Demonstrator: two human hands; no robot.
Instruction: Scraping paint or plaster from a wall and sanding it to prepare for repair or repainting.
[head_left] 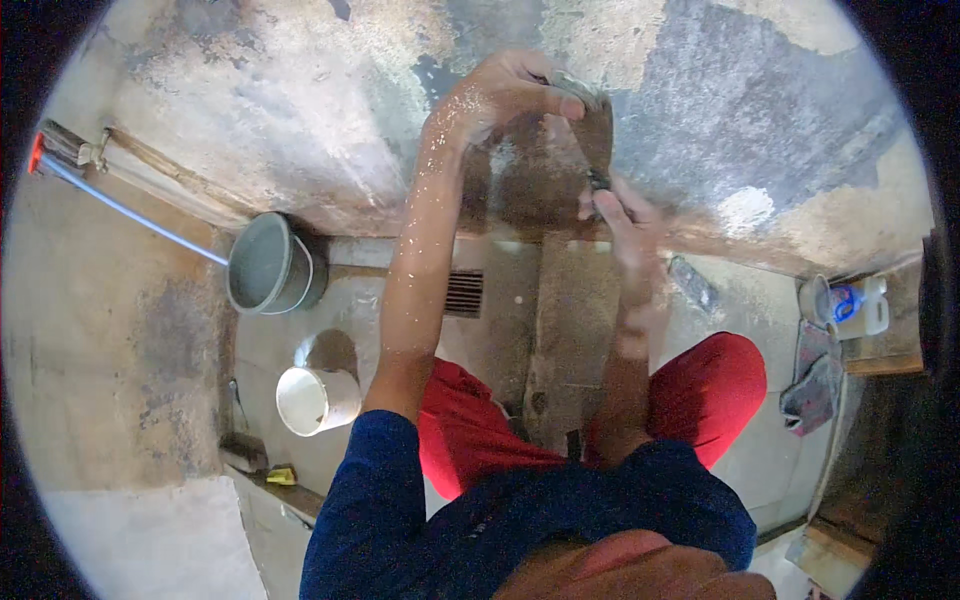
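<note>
In front of the patchy wall (700, 110), my right hand (628, 222) is closed on the dark handle of a scraper-like tool (597, 130) with a flat, greyish blade. My left hand (510, 92) is closed at the blade's upper end, its thumb lying across it. Motion smears the right hand and the tool, so the blade's exact shape is hard to make out. White flecks dot my left forearm (425, 220). Bare grey and pale, flaking patches cover the wall around both hands.
A grey bucket (262, 262) stands on the left, below a blue hose (130, 212). Nearer is a white bucket (312, 402). A floor drain grate (463, 293) lies below the wall. At right are a plastic jug (873, 308) and a crumpled cloth (810, 392).
</note>
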